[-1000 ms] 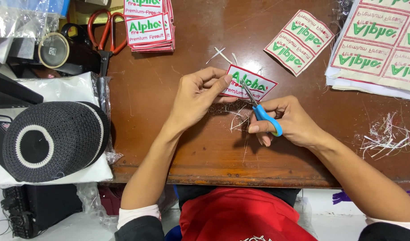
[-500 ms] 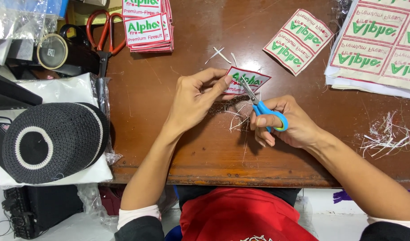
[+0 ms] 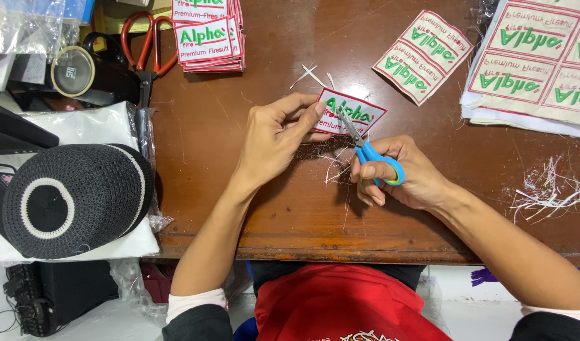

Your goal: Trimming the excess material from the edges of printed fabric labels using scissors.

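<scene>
The patch's (image 3: pixel 352 113) left end is hidden under the left hand (image 3: pixel 274 142), whose fingers pinch it above the surface (image 3: pixel 227 189). Blue scissors (image 3: pixel 366 146) are gripped by the right hand (image 3: pixel 407 173), blades pointing to 11 o'clock across the patch. Thread scraps (image 3: pixel 543 189) lie at 3 o'clock, a patch stack (image 3: pixel 208 38) at 11, a black cap (image 3: pixel 75 199) at 9. The patch's long axis runs from 10 to 4 o'clock.

A patch stack (image 3: pixel 208 38) lies behind the hands, a knitted cap (image 3: pixel 72 199) to their left.
</scene>
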